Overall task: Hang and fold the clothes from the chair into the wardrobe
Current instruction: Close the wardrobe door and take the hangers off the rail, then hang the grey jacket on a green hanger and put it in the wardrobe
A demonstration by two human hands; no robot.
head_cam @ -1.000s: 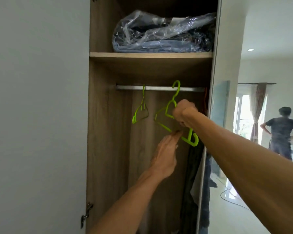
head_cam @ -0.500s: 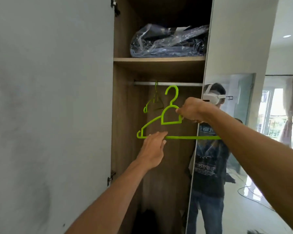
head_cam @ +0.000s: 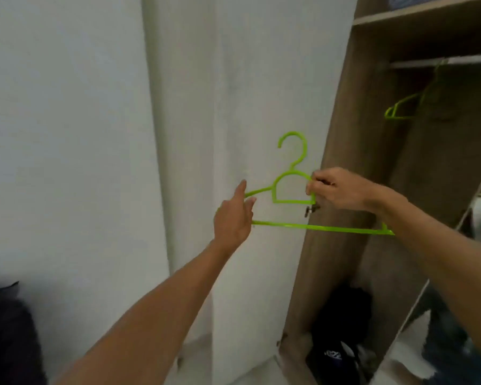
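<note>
The white wardrobe door (head_cam: 261, 107) takes up most of the middle, swung open, with a plain wall (head_cam: 61, 134) to its left. On the right is the open wardrobe (head_cam: 345, 134) — wood-grain inside, a shelf edge up at the top right corner and a hanging rail (head_cam: 456, 61) just under it. Down on the wardrobe floor there's a heap of dark clothes (head_cam: 342, 323), too blurry to make out much more. A dark bundle (head_cam: 9, 334) sits at the bottom left corner, can't tell what it is.

One green hanger (head_cam: 406, 107) hangs from the rail. The other green hanger (head_cam: 292, 190) is out in front of the door, upright, hook on top — no garment on it. The right hand (head_cam: 342, 190) is pinched closed on its right shoulder near the neck. The left hand (head_cam: 235, 215) is at the left end, fingers loose and mostly straight, touching the left arm of the hanger rather than gripping it.
</note>
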